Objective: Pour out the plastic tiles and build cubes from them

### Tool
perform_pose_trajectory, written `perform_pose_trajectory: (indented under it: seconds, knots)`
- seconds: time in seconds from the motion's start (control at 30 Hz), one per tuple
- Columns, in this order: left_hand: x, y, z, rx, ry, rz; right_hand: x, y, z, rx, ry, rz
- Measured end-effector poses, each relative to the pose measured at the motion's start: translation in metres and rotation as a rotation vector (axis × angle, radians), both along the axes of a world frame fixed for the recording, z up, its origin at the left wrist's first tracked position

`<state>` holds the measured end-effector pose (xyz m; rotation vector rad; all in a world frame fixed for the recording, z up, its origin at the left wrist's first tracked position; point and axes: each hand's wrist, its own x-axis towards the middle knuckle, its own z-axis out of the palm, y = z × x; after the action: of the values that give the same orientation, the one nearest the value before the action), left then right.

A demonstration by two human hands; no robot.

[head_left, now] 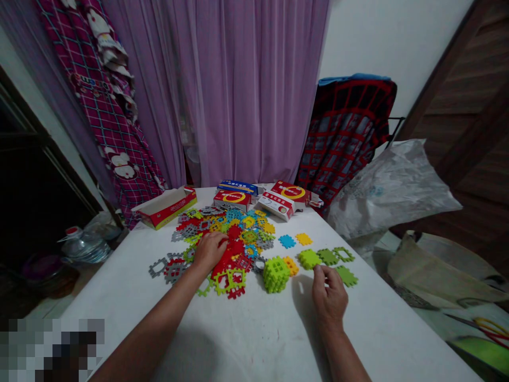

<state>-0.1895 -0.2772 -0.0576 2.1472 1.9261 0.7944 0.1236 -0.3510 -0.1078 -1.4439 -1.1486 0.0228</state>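
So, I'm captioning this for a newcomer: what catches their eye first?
The bright pile of plastic tiles on the white table, with the left hand resting on it. Just right of it stands a lime-green cube, the right hand beside flat green tiles. Behind hangs a purple curtain.

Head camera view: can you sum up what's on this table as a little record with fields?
Surface: white table
Left hand: resting on a pile of colourful plastic tiles, over red ones
Right hand: on the table, fingertips beside a flat green tile; unclear whether it pinches anything
Between hands: green cube built from tiles
Loose tiles: green row, blue tile, yellow tile
Far edge: red-and-white boxes, open box
Behind: purple curtain
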Motion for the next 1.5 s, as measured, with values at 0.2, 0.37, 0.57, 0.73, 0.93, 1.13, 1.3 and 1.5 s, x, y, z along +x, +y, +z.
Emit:
perform_pose_trajectory:
  seconds: [0.2,0.37,0.57,0.73,0.93,1.13,1.3,1.5]
  knots:
    - [-0.015,0.052,0.012,-0.158,0.413,0.031,-0.004,0.003,0.000,0.018,0.015,0.027]
    - [-0.015,0.082,0.008,-0.240,0.465,-0.031,-0.006,0.003,0.001,0.035,-0.001,0.044]
    - [-0.011,0.092,0.004,-0.254,0.453,0.009,-0.008,0.000,0.009,0.044,-0.021,0.063]
    - [-0.013,0.079,0.004,-0.165,0.309,0.028,-0.009,0.000,0.011,0.058,-0.006,0.069]
    - [-0.022,0.072,0.006,-0.082,-0.045,0.089,-0.009,-0.001,0.010,0.057,0.009,0.067]
    - [-0.014,0.056,0.008,-0.168,-0.468,0.102,-0.007,0.000,0.010,0.052,0.015,0.040]
    - [0.013,0.013,0.022,-0.399,-0.974,0.049,-0.010,-0.001,0.011,0.118,-0.076,0.072]
    - [0.062,-0.030,0.045,-0.531,-1.220,-0.038,-0.027,-0.008,0.020,0.276,-0.314,0.147]
